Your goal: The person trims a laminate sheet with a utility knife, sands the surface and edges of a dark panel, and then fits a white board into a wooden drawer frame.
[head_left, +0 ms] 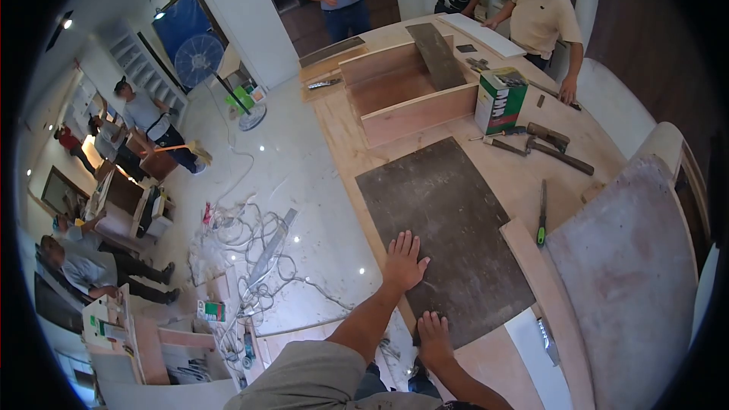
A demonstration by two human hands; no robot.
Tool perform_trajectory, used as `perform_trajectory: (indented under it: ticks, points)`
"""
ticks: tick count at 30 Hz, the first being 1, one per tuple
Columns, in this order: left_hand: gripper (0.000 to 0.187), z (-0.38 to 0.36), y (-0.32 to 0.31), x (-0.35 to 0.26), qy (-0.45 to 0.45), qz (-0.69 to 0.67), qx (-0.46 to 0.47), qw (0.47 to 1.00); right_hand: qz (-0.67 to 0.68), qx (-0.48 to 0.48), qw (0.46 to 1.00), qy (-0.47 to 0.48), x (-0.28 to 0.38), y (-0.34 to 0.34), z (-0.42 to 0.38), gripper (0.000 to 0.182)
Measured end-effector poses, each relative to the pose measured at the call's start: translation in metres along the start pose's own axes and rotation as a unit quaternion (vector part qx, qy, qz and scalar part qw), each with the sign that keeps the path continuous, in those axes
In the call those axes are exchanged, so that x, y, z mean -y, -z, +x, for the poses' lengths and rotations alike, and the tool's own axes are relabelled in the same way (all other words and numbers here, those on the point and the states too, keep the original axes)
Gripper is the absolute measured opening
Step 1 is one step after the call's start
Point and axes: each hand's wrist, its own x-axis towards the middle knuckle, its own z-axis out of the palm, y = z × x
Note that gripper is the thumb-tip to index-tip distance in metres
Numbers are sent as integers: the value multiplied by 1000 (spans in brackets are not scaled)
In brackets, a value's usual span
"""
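Observation:
A dark brown sheet with a scuffed, dusty surface (448, 220) lies flat on the plywood worktop (338, 133). My left hand (405, 262) rests palm down near the sheet's left edge, its fingers stretched out. Closer to my body, my right hand (435, 336) lies flat at the near left part of the same sheet, fingers extended. Neither hand grips anything. A pale wooden strip (550, 304) runs along the sheet's right side, and a white strip (538, 357) shows by its near right corner.
Beyond the sheet stand an open wooden box frame (414, 118) and a green-and-white can (501, 102). Hammers (560, 153) and a green-handled file (541, 212) lie to the right. A curved panel (626, 258) borders the right. Tangled cables (254, 247) cover the floor. Several people stand around.

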Motion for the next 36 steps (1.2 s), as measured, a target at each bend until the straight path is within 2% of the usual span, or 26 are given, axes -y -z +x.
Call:
perform_trajectory:
  ticks: [3,7,12,15,21,24,27,29,32,35,36]
  points:
    - [73,1,6,-1,4,-2,3,1000,23,86,996,11,0,37,-39,69]
    - [73,2,3,-2,6,14,16,1000,23,23,999,8,6,39,-52,60]
    - [72,1,-5,-1,1,12,-6,1000,-13,-42,999,-15,11,14,7,57]
    - [72,2,2,-1,2,-7,-8,1000,-4,-5,999,-43,14,9,6,61]
    - [70,-1,-1,-1,2,-13,-20,1000,50,140,988,-49,25,50,-87,64]
    - [69,1,-3,0,4,-17,-22,1000,30,128,990,-45,17,46,-96,65]
    - [69,-2,-3,0,1,-27,-35,999,81,-85,991,-63,4,85,-56,66]
    - [69,-3,2,1,2,-35,-38,999,20,-160,983,-85,-8,109,-17,69]
    - [69,-4,5,-2,6,-42,-33,999,-25,-197,977,-79,-35,96,22,71]
    - [70,-1,-3,0,6,-35,-35,999,-53,-76,990,-102,-43,14,29,70]
    - [71,-1,-3,0,7,-33,-29,999,-58,-62,989,-122,-37,11,25,70]
